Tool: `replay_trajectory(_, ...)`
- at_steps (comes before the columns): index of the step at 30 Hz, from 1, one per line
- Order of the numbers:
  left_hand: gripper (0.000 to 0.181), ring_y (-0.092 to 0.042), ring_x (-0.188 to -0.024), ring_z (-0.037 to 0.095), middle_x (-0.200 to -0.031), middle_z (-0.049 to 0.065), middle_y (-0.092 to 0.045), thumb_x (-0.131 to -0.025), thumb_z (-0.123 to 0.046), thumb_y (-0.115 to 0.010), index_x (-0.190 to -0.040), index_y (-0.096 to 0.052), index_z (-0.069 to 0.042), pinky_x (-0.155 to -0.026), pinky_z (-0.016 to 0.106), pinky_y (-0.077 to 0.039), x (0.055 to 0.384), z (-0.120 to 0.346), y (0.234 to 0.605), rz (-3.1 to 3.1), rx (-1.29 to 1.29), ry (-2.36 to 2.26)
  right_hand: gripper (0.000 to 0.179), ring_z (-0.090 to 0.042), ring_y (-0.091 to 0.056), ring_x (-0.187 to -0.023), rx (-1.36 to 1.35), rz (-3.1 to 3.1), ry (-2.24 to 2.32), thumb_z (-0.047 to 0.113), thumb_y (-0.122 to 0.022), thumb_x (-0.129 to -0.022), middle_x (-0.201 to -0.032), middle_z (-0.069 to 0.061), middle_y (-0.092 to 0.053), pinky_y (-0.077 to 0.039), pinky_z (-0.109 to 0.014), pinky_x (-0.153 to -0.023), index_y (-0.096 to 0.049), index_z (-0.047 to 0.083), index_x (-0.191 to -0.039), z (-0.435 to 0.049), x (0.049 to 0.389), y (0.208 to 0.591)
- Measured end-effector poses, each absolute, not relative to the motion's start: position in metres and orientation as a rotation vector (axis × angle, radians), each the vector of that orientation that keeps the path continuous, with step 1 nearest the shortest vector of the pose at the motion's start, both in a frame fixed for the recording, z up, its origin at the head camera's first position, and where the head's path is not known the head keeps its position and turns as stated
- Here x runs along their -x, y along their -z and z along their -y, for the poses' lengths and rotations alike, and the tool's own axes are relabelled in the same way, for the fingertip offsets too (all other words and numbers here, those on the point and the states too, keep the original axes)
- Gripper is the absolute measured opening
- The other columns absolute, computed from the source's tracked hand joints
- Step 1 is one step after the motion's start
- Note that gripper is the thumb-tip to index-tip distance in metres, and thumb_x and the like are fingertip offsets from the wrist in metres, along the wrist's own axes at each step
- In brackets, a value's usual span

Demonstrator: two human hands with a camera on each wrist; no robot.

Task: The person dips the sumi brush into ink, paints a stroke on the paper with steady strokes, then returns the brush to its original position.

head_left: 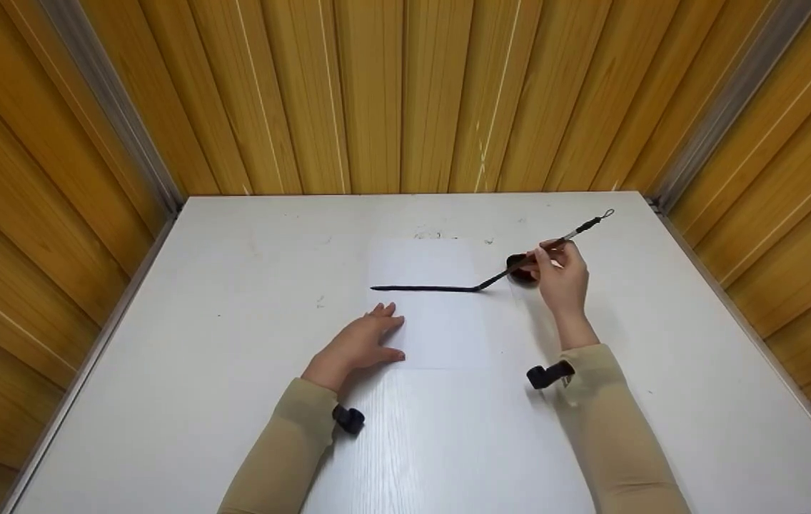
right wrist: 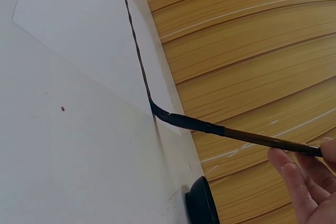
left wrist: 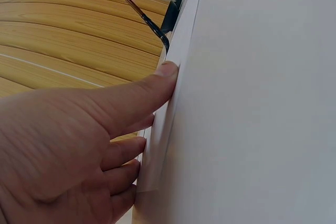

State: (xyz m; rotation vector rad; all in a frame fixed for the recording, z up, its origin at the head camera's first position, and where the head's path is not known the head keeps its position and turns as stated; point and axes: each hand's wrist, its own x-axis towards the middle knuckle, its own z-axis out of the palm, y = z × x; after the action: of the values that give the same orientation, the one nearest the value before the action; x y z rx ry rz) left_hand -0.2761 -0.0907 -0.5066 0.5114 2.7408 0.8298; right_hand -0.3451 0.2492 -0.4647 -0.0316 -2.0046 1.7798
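Observation:
My right hand point(head_left: 564, 284) pinches a long writing brush point(right wrist: 247, 136) by its brown handle, which slants up to the right. The dark bristles bend where they touch the right side of a white paper sheet point(head_left: 441, 328). From the bristles a thin black ink line point(head_left: 423, 288) runs left across the sheet. My left hand point(head_left: 357, 344) rests at the sheet's left edge, fingers and thumb spread and holding nothing. In the left wrist view its thumb point(left wrist: 142, 95) lies on the paper. A small black bowl point(right wrist: 201, 203) stands beside the right hand, partly hidden behind it and the brush.
The white table point(head_left: 248, 400) bears small dark marks near its back. Wood-patterned panels point(head_left: 405, 93) rise behind it and on both sides, with metal posts at the corners. A black wrist camera point(head_left: 552, 374) sits on the right sleeve, another point(head_left: 348, 420) on the left.

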Motion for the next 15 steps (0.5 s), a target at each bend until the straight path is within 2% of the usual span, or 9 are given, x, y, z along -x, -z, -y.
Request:
replay_trajectory(3, 0.071, -0.021, -0.161, 0.029, -0.169, 0.008, -0.032, -0.090, -0.031, -0.080, -0.151, -0.052, -0.011, -0.131, 0.049, -0.022, 0.276, 0.091, 0.507, -2.741, -0.510, -0.827, 0.019, -0.005, -0.072, -0.061, 0.022, 1.996, -1.777, 0.002, -0.064, -0.100, -0.095, -0.021, -0.075, -0.061, -0.019, -0.059, -0.058, -0.011, -0.112, -0.250, 0.344, 0.462)
replay_trajectory(9, 0.072, -0.021, -0.161, 0.029, -0.169, 0.009, -0.031, -0.090, -0.031, -0.081, -0.152, -0.051, -0.010, -0.131, 0.049, -0.022, 0.277, 0.092, 0.506, -2.729, -0.527, -0.817, 0.013, -0.006, -0.074, -0.063, 0.001, 1.891, -1.804, 0.001, -0.063, -0.100, -0.083, 0.006, -0.075, -0.060, -0.017, -0.059, -0.059, -0.007, -0.109, -0.254, 0.339, 0.450)
replay_trajectory(15, 0.072, -0.021, -0.161, 0.028, -0.169, 0.008, -0.031, -0.089, -0.031, -0.081, -0.152, -0.052, -0.011, -0.131, 0.049, -0.022, 0.278, 0.092, 0.507, -2.726, -0.513, -0.826, 0.009, -0.006, -0.077, -0.069, -0.069, 1.770, -1.801, 0.003, -0.064, -0.100, -0.085, 0.007, -0.076, -0.060, -0.015, -0.060, -0.061, -0.002, -0.108, -0.251, 0.329, 0.438)
